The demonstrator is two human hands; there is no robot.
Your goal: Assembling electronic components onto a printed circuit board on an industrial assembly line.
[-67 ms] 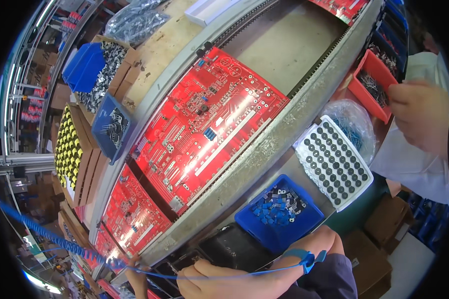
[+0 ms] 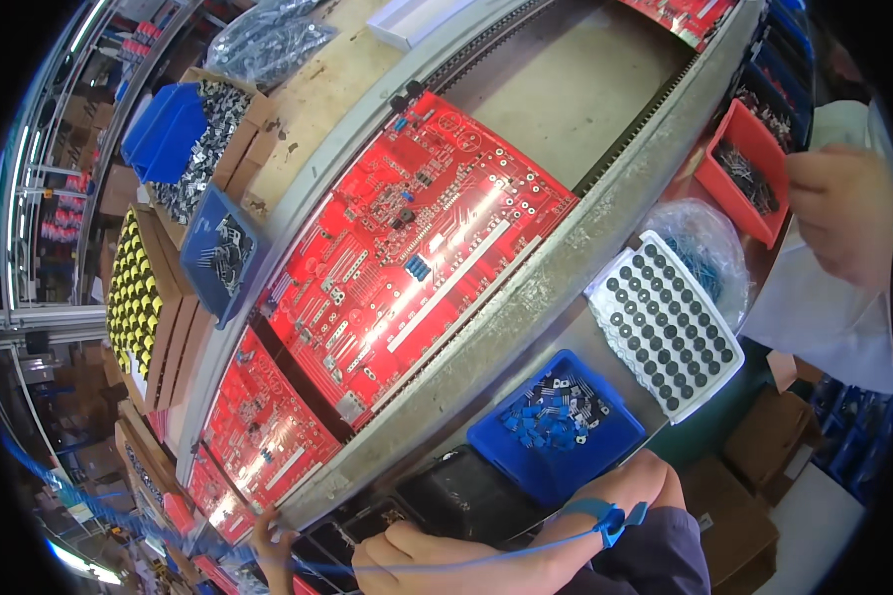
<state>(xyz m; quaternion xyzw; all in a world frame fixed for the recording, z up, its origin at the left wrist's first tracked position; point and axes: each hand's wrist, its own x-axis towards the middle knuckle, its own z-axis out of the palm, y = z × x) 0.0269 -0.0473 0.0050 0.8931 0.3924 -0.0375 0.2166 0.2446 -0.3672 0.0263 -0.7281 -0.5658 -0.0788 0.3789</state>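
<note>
My right hand, with a blue strap at its wrist, is at the black bins by the lower edge. Its fingers curl down and closed, and what they hold is hidden. My left hand is at the near corner of a red circuit board, thumb and finger slightly apart with nothing visible between them. A larger red circuit board, fitted with small parts, lies farther along the metal conveyor rail. A blue cord crosses over my right hand.
Beside the rail stand a blue bin of blue parts, a white tray of black discs and a red bin of leaded parts. Another person's hand is at right. Across the rail are a grey-blue bin and a box of yellow-topped parts.
My left hand has shifted slightly down from the board's edge, and its thumb and finger show more. The blue cord has swung lower. The other person's hand has moved slightly right.
</note>
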